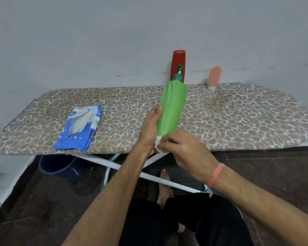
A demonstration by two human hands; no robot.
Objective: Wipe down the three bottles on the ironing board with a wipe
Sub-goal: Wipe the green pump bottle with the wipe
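Observation:
A green pump bottle (172,103) is held tilted above the leopard-print ironing board (238,118), pump pointing away from me. My left hand (150,128) grips its lower left side. My right hand (183,150) presses a white wipe (158,145) against the bottle's base. A tall red bottle (178,63) stands at the board's far edge by the wall, partly hidden behind the green one. A small pink tube (214,77) stands on its cap to the right of it.
An open blue wipes pack (80,126) lies on the board's left half. Under the board are white crossed legs (114,165), a dark blue bucket (60,166) at the left, and my bare feet. A grey wall runs right behind the board.

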